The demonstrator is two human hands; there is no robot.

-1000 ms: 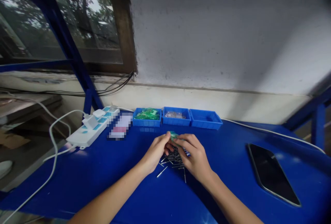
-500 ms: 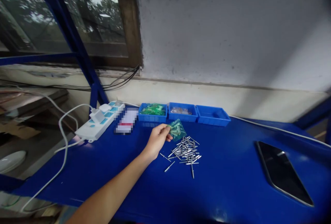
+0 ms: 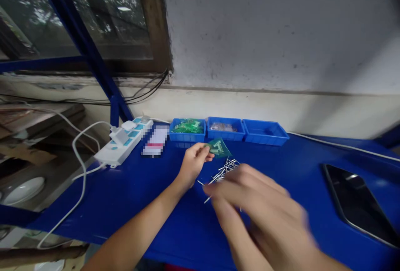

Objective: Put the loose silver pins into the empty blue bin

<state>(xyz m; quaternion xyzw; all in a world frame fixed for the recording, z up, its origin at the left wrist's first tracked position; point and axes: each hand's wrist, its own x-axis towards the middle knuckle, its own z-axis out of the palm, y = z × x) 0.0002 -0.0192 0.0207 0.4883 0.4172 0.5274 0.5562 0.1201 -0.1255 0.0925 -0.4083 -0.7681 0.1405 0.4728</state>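
Note:
My left hand (image 3: 195, 160) pinches one edge of a small green plastic bag (image 3: 220, 148) between thumb and fingers. Pale, short pieces show through its film. Just in front of the bag lies a pile of silver blind rivets (image 3: 223, 170) on the blue table (image 3: 184, 229). My right hand (image 3: 253, 200) is stretched over the near side of that pile and hides much of it. Its fingers are smeared by motion; thumb and forefinger come close together near a stray rivet, but I cannot tell whether they grip anything.
Along the back stand three blue bins: one with green bags (image 3: 187, 127), one with clear bags (image 3: 223, 127), and an empty one (image 3: 265, 132). At left are a white power strip (image 3: 125, 141) with cables and a blurred-out phone-like object (image 3: 156, 141). A dark phone (image 3: 359, 202) lies at right.
My right hand has come into view from the lower right and now covers part of the rivet pile. My left hand still holds the green bag. The view has shifted slightly.

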